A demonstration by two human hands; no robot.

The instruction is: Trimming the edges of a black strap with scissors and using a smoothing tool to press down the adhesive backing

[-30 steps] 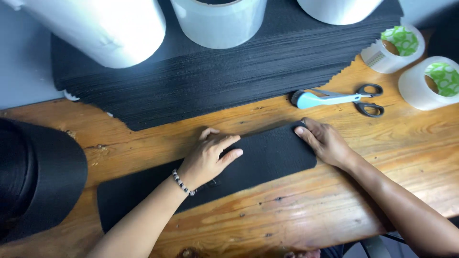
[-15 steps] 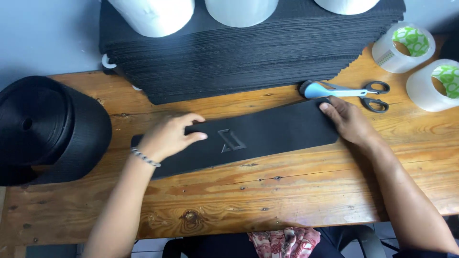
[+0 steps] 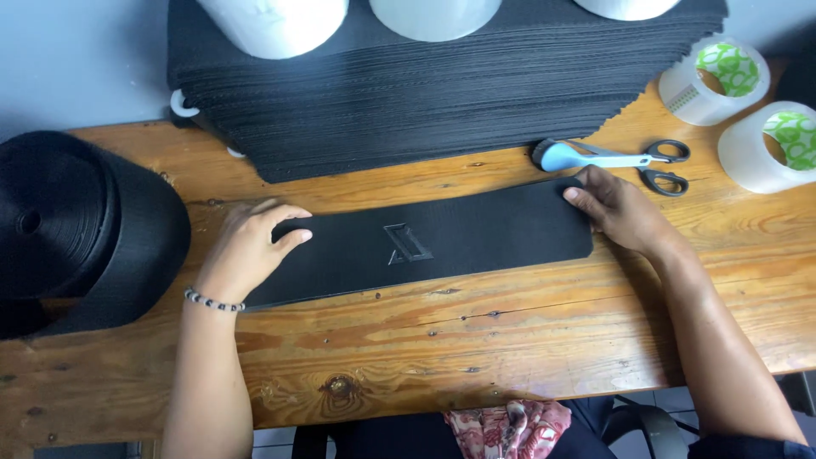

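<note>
Moved since earlier: black strip [image 3: 425, 242] now lies further right and nearly level across the middle of the frame; a second ago it slanted lower, and the black roll has come fully into view at the left.
Strip: long flat black piece on the wooden desk [image 3: 476, 340], with a raised angular emblem at its centre.
Left hand [image 3: 248, 248]: palm down, fingers spread and curved, pressing the strip's left end; a beaded bracelet on the wrist; not clenched.
Right hand [image 3: 619, 208]: flat on the strip's right end, fingertips at its upper corner, pressing rather than gripping.
Scissors [image 3: 612, 159]: black handles, light blue sheath, just above the right hand.
Tape rolls [image 3: 748, 110]: two clear rolls with green-and-white cores, upper right.
Black stack [image 3: 442, 93]: pile of similar black sheets along the top, three white rolls standing on it.
Black roll [image 3: 81, 229]: large coil of black webbing, left edge.
</note>
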